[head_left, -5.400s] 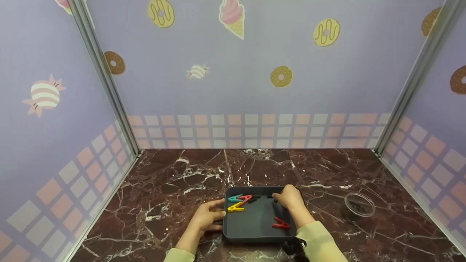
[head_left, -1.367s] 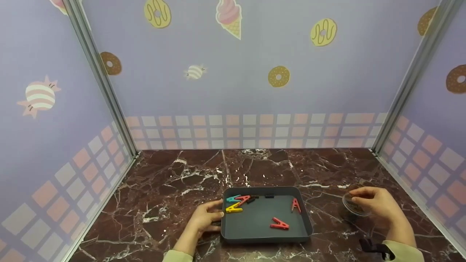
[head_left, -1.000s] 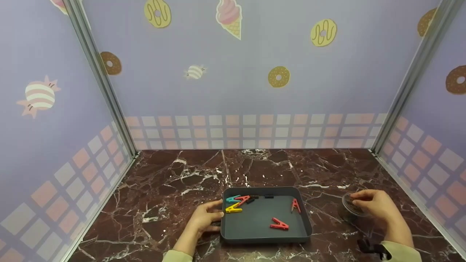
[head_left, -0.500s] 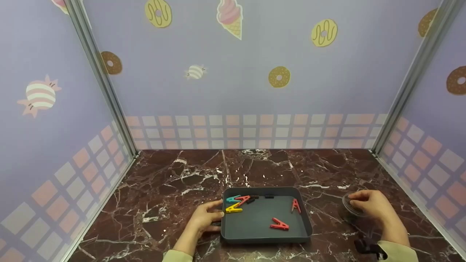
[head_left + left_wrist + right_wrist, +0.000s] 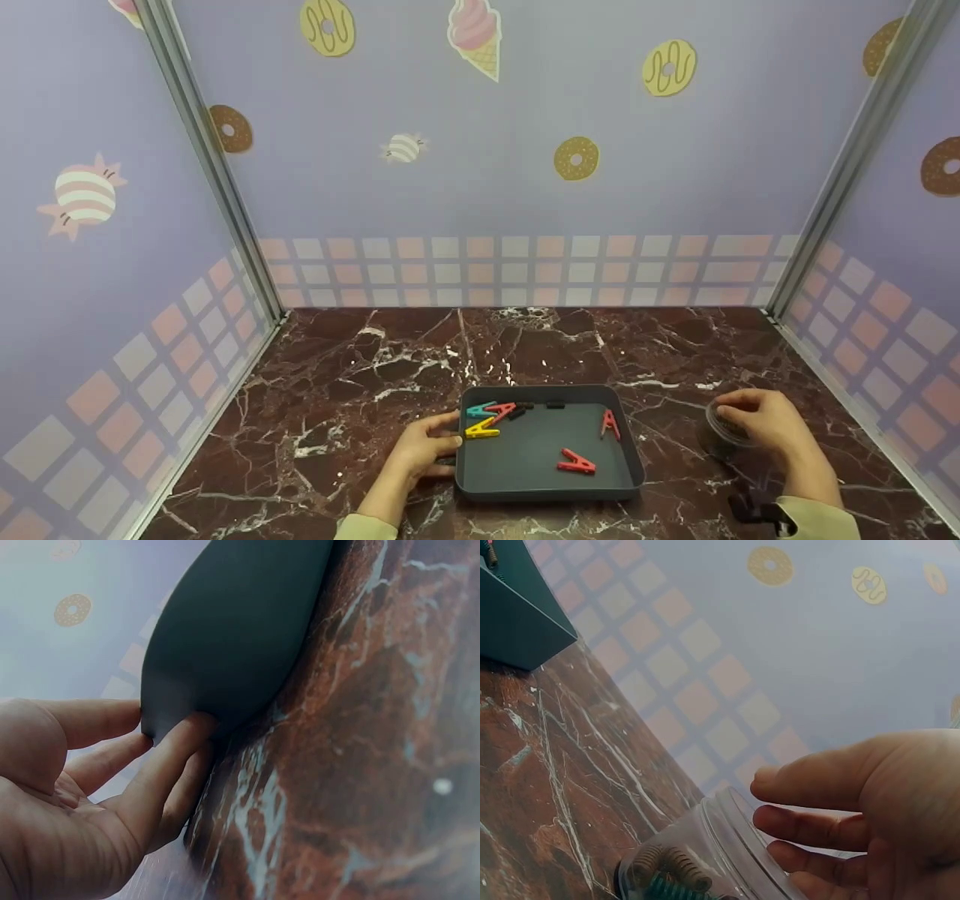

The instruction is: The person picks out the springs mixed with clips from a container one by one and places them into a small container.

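My left hand (image 5: 424, 450) lies along the left side of the dark grey tray (image 5: 547, 496), its fingers extended against the wall. In the left wrist view, those fingers (image 5: 176, 742) touch the tray's outer corner. Inside the tray are red, yellow and teal plastic clips, among them a red clip (image 5: 576, 462) near the front, plus several small black pieces (image 5: 555, 404). My right hand (image 5: 765, 424) is over a clear plastic jar (image 5: 718, 446), right of the tray. In the right wrist view its fingertips are at the jar's rim; brown and teal coil springs (image 5: 684, 870) lie inside.
A red-brown marbled tabletop (image 5: 360, 375) lies beneath everything. Pastel walls with printed sweets (image 5: 525, 187) close it in at the back and both sides, with metal posts (image 5: 217, 172) at the corners.
My right hand has left the tray's far right corner, where a red clip now lies, and moved to the jar. Lately its fingers lowered slightly at the rim. My left hand stays put.
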`<state>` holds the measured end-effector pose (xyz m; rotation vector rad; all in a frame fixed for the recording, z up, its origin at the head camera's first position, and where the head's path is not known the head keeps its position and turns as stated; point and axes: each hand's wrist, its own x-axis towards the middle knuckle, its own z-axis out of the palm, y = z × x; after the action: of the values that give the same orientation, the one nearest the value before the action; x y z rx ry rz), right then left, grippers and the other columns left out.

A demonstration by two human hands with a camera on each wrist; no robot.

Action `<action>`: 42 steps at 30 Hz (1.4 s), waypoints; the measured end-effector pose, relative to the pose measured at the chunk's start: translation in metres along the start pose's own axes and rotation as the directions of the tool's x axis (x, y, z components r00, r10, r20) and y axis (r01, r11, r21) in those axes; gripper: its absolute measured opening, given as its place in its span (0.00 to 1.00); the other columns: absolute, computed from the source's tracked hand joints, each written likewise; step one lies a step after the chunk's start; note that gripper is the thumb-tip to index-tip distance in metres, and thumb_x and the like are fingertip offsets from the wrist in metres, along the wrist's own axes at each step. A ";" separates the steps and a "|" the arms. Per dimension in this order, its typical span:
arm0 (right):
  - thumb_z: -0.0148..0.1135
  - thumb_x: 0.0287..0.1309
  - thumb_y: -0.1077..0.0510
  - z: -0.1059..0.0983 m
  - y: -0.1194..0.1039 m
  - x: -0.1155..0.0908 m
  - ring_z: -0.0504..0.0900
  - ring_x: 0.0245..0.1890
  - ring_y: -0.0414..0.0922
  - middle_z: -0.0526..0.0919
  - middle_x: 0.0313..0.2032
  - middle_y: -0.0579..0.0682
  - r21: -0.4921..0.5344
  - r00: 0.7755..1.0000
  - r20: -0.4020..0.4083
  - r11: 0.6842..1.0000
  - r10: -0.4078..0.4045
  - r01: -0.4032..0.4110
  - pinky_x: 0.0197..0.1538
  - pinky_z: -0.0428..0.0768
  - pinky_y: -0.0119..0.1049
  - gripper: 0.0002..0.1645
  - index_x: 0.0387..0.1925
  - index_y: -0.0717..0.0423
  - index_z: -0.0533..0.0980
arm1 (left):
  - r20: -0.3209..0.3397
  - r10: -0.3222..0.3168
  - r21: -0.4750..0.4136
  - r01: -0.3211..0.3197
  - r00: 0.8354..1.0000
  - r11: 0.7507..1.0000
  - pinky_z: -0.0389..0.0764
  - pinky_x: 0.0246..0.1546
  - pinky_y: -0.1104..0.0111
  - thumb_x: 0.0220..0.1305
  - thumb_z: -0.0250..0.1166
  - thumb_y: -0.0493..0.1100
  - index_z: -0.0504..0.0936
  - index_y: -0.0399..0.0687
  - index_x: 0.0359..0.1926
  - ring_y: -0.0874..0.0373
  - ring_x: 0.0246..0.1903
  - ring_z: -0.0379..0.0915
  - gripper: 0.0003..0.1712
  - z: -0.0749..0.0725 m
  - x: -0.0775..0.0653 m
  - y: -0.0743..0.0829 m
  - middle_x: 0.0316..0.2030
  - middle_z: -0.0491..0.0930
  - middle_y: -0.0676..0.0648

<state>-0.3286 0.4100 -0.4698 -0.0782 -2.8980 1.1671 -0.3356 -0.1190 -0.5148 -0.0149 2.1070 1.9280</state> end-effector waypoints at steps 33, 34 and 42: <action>0.65 0.70 0.53 0.022 -0.037 -0.001 0.85 0.41 0.44 0.89 0.46 0.58 -0.039 0.982 -0.095 0.987 -0.160 0.157 0.46 0.83 0.38 0.18 0.53 0.61 0.84 | 0.012 0.011 -0.024 -0.010 1.000 1.000 0.92 0.40 0.51 0.68 0.63 0.30 0.67 0.33 0.74 0.49 0.41 0.86 0.34 0.000 -0.002 0.001 0.51 0.80 0.31; 0.65 0.69 0.53 0.023 -0.038 -0.001 0.85 0.41 0.43 0.89 0.46 0.58 -0.041 0.982 -0.099 0.986 -0.162 0.159 0.45 0.83 0.38 0.17 0.53 0.60 0.84 | 0.013 0.012 -0.027 -0.011 1.000 1.000 0.92 0.40 0.51 0.68 0.63 0.30 0.67 0.33 0.74 0.48 0.41 0.86 0.34 0.000 -0.002 0.000 0.51 0.80 0.31; 0.66 0.69 0.56 0.036 -0.051 0.004 0.82 0.40 0.38 0.89 0.46 0.57 -0.001 0.973 -0.101 0.978 -0.210 0.211 0.40 0.81 0.29 0.13 0.50 0.58 0.85 | 0.001 0.009 -0.031 -0.009 1.000 0.999 0.92 0.39 0.51 0.68 0.64 0.29 0.67 0.32 0.73 0.48 0.42 0.87 0.34 0.002 -0.001 0.001 0.51 0.81 0.31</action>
<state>-0.3356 0.3490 -0.4607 0.1615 -2.7318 1.1075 -0.3347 -0.1175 -0.5141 -0.0105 2.0792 1.9651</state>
